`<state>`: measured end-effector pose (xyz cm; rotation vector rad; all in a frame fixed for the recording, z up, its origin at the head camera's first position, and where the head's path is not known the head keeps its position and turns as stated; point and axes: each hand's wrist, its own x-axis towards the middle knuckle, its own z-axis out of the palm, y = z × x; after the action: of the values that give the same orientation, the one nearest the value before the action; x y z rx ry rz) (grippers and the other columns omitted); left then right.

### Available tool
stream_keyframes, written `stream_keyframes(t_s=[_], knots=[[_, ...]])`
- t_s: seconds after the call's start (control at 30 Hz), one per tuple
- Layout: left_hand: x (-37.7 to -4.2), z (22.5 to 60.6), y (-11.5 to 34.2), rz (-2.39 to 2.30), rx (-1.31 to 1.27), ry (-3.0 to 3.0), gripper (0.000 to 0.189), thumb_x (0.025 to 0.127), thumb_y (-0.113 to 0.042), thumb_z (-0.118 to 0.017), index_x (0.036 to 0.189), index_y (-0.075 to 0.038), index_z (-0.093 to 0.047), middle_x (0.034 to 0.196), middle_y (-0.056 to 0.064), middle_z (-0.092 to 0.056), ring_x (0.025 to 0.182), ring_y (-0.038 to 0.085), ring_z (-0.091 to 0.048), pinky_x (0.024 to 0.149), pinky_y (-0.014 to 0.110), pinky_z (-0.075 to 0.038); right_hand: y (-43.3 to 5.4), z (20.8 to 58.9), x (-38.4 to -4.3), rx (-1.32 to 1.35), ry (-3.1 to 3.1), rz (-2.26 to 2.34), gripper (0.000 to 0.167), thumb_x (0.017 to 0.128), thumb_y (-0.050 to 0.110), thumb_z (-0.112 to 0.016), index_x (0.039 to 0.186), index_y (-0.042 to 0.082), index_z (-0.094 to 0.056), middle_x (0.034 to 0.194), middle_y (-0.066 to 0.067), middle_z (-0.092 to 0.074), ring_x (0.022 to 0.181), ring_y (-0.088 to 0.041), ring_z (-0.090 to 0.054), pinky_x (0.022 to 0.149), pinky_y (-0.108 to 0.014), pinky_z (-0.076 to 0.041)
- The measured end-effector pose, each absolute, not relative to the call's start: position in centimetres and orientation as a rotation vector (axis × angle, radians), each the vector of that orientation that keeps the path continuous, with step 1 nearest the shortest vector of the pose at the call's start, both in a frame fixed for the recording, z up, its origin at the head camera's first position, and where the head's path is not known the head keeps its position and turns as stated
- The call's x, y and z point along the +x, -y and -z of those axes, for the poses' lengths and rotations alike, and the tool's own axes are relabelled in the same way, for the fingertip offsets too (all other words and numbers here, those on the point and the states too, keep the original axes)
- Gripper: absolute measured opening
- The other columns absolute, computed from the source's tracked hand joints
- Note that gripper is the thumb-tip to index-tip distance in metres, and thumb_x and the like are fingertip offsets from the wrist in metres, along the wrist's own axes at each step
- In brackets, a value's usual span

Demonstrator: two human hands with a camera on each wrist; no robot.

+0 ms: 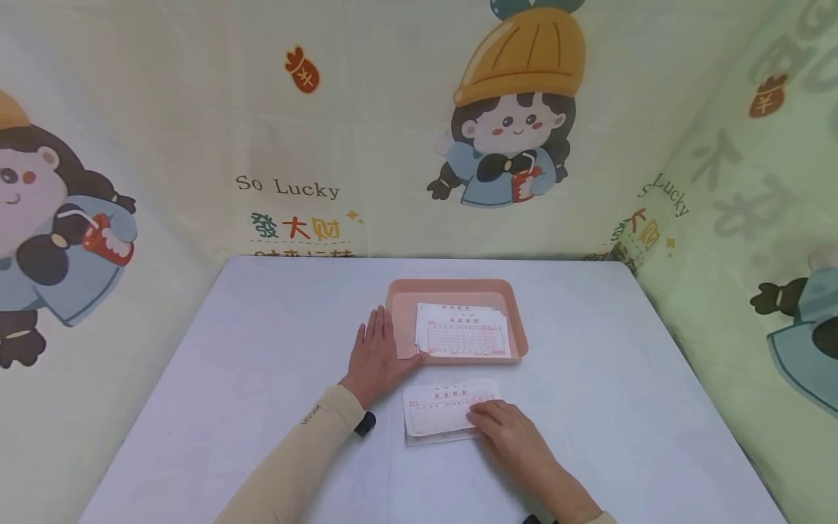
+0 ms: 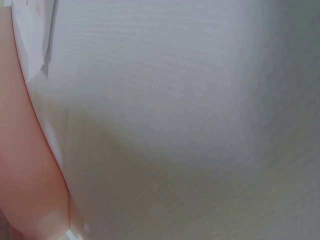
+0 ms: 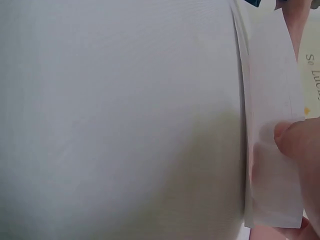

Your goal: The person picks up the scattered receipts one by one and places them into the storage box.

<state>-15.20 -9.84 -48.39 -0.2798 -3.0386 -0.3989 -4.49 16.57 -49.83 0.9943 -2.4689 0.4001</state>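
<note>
A peach tray [image 1: 458, 292] holds a stack of printed paper forms [image 1: 468, 338]. My left hand [image 1: 376, 360] lies flat at the tray's left side, fingers straight, with the thumb along its front rim. In front of the tray, my right hand [image 1: 513, 440] pinches the right part of a printed form [image 1: 435, 416]. Another sheet [image 1: 440, 439] shows beneath its near edge. In the right wrist view the thumb presses on the raised face of the form [image 3: 272, 75]. The left wrist view shows the tray's smooth side [image 2: 30, 150] and a paper corner [image 2: 35, 45].
Everything rests on a white-covered table [image 1: 275, 327]. Behind and beside it hangs a printed cloth [image 1: 380, 145] with cartoon figures and lettering. A dark band [image 1: 365, 424] shows at the left wrist.
</note>
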Motion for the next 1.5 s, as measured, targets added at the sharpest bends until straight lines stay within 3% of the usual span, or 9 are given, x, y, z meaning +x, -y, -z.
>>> stream_keyframes(t_s=[0.23, 0.43, 1.5], knots=[[-15.2, 48.4, 9.8, 0.410, -0.281, 3.047, 0.112, 0.085, -0.076, -0.051, 0.155, 0.006, -0.019, 0.162, 0.025, -0.021, 0.152, 0.038, -0.021, 0.121, 0.053, -0.024, -16.6, 49.5, -4.7, 0.935, 2.457, -0.401, 0.034, 0.062, 0.003, -0.090, 0.093, 0.010, -0.077, 0.094, 0.002, -0.073, 0.087, -0.013, -0.067, 0.074, -0.028, -0.056], [-15.3, 48.2, 9.9, 0.417, -0.265, 3.097, 0.114, 0.085, -0.078, -0.048, 0.157, 0.004, -0.014, 0.164, 0.023, -0.016, 0.154, 0.036, -0.015, 0.123, 0.052, -0.019, -16.5, 49.2, -5.0, 0.918, 2.440, -0.434, 0.036, 0.063, 0.003, -0.090, 0.096, 0.011, -0.078, 0.095, 0.002, -0.074, 0.089, -0.013, -0.068, 0.078, -0.029, -0.057], [-15.2, 48.6, 9.9, 0.457, -0.288, 3.038, 0.114, 0.083, -0.076, -0.053, 0.155, 0.006, -0.018, 0.163, 0.025, -0.020, 0.152, 0.038, -0.019, 0.121, 0.054, -0.024, -17.2, 46.5, -6.5, 0.860, 2.337, -0.485, 0.048, 0.058, -0.003, -0.090, 0.103, 0.008, -0.078, 0.100, -0.002, -0.075, 0.091, -0.018, -0.068, 0.078, -0.033, -0.058]])
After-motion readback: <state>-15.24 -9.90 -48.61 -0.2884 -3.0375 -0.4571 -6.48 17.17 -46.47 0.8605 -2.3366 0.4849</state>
